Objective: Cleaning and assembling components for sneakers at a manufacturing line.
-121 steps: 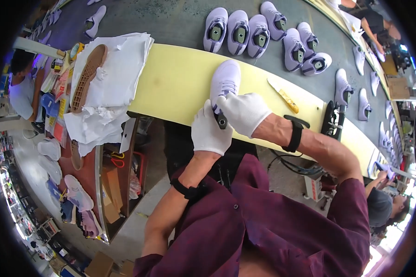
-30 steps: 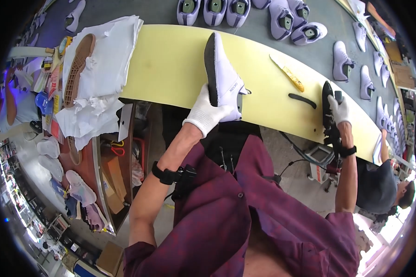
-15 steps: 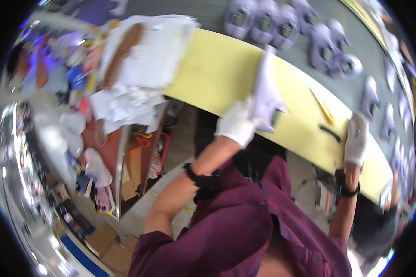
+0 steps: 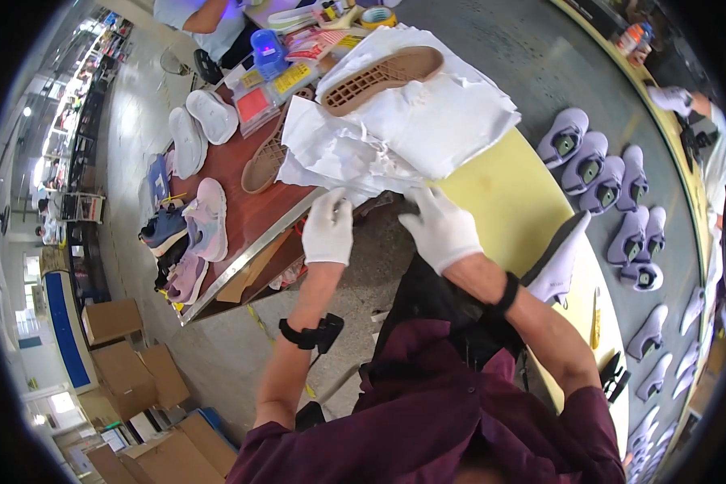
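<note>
Both my hands wear white gloves and are at the near edge of a pile of crumpled white paper (image 4: 460, 121). My left hand (image 4: 328, 232) has its fingers curled together at the paper's lower left edge; whether a sheet is pinched in them is hidden. My right hand (image 4: 445, 230) touches the paper's lower right edge, thumb apart from the fingers and nothing visible between them. A brown shoe sole (image 4: 383, 79) lies on top of the pile. Beside my right forearm, a lilac shoe (image 4: 558, 270) lies on its side on the yellow tabletop (image 4: 500, 206).
On the red-brown table (image 4: 242, 214) are another brown sole (image 4: 266, 161), white soles (image 4: 187, 141) and several sneakers (image 4: 206, 218). Lilac shoes (image 4: 605, 181) stand in groups on the grey surface beyond. A yellow cutter (image 4: 596, 319) lies at right. Cardboard boxes (image 4: 129, 375) sit lower left.
My view has swung left. My left hand let go of the lilac shoe, which now lies on the yellow tabletop, and both hands moved to the white paper.
</note>
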The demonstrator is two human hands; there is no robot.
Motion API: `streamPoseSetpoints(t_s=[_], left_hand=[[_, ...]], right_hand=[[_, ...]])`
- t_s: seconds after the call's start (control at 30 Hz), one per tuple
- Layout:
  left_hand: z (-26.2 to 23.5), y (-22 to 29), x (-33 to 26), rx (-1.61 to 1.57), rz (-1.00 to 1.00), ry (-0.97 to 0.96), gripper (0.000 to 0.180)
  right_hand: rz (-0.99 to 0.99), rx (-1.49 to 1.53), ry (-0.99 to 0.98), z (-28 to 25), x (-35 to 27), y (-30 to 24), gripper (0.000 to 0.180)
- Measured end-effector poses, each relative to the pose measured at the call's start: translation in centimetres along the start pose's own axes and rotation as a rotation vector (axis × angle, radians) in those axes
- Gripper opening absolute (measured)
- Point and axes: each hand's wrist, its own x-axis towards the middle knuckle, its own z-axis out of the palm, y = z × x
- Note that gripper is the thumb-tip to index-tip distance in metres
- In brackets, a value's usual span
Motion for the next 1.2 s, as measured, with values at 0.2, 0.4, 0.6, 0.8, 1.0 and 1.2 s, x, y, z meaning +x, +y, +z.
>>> streamPoseSetpoints(t_s=[0.2,0.4,0.6,0.8,1.0,1.2], left_hand=[[0.5,-0.8,5.6,0.130,0.202,-0.041,0.041],[4.1,-1.1,14.8,0.384,0.789,-0.212,0.048],[8.4,-3.5,16.2,0.378,0.806,-0.331,0.059],[9.8,-3.2,16.0,0.457,0.799,-0.277,0.057],[9.0,2.1,15.6,0.696,0.748,-0.374,0.052],[7.5,10.5,-2.5,-0.282,0.413,-1.099,0.053]], right_hand=[[-0.167,-0.722,-0.153,9.8,10.6,2.8,0.030],[-0.186,-0.470,-0.226,8.1,12.8,5.5,0.020],[-0.321,-0.394,-0.329,6.6,13.2,6.5,0.018],[-0.857,-0.203,-0.378,3.9,2.6,-3.5,0.008],[-0.102,0.324,-0.046,-4.8,-6.7,-3.9,0.029],[0.951,0.647,0.105,-12.8,-17.1,-0.4,0.017]])
